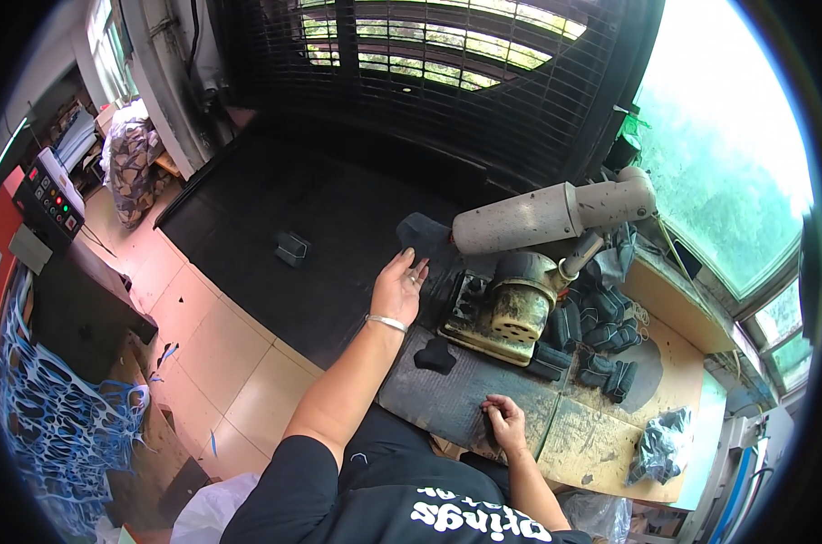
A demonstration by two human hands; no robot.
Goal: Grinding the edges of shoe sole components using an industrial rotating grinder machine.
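My left hand [399, 288] is raised over the dark surface, fingers apart, a bracelet on its wrist. Just beyond its fingertips is a dark grey, smooth flat piece [422, 235]; I cannot tell whether they touch. Low over the dark, worn board [465, 399] rests my right hand [506, 423], its fingers curled together; what they hold, if anything, is hidden. A black, soft-looking shaped piece [435, 355] lies on the board between my hands. Behind it stands a grimy cream-coloured machine [511, 313] with a rounded housing.
A thick grey cylindrical arm [520, 218] crosses above the machine. Several dark padded pieces [606, 322] lie right of it, near a clear plastic bag [662, 444]. One small dark piece [291, 247] sits on the black surface [248, 190] at left. A control panel [56, 198] stands far left.
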